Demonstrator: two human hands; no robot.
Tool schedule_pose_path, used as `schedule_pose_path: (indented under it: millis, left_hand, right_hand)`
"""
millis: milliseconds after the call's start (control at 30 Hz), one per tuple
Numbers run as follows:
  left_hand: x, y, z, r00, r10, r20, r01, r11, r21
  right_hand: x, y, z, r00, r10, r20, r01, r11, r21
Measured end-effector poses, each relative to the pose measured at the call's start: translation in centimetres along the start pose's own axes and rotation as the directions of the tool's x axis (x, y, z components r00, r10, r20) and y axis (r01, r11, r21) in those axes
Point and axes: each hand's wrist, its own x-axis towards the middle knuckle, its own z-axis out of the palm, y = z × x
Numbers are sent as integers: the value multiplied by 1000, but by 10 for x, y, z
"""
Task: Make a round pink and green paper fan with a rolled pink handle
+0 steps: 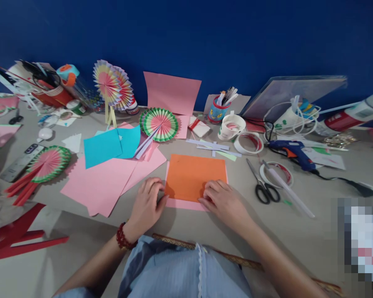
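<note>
A sheet of orange paper (192,178) lies on top of a pink sheet (186,204), which shows along the lower edge and at the sides. At the left edge of the orange paper, my left hand (149,203) has its fingers curled and its thumb close to the lower left corner. My right hand (224,203) rests on the lower right corner, fingers bent over the orange paper and thumb along its lower edge. Both hands appear to grip the paper's edges, though the fingertips are partly hidden.
Pink sheets (96,182) and blue paper (102,147) lie to the left, near folded paper fans (159,124). To the right are scissors (262,182), tape rolls (248,142) and a blue glue gun (294,153). A blue wall (186,37) rises behind the table.
</note>
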Motion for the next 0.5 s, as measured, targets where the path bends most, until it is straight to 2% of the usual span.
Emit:
schedule_pose_path:
  millis: [133, 233, 300, 400, 433, 500]
  left_hand:
    - [-6, 3, 1, 999, 7, -34, -5, 998, 62]
    - [-7, 13, -2, 991, 131, 33, -135, 982, 135]
    - [-7, 23, -4, 942, 287, 173, -313, 938, 150]
    - [-9, 37, -1, 824, 456, 336, -515, 850, 108]
    - [-11, 39, 1, 806, 476, 353, -539, 836, 102]
    - [-15, 38, 6, 803, 470, 366, -542, 832, 121]
  right_hand:
    - [0, 1, 0, 1000, 7, 3, -7, 1000, -7]
    - [1, 0, -2, 1000, 3, 9, -3, 1000, -11]
    - [1, -1, -3, 1000, 2, 14, -2, 1000, -10]
    - [2, -1, -4, 1000, 3, 19, -3, 1000, -10]
    - [2, -2, -4, 1000, 1, 18, -1, 1000, -12]
    - [2, -2, -3, 1000, 1, 11, -1, 1000, -18]
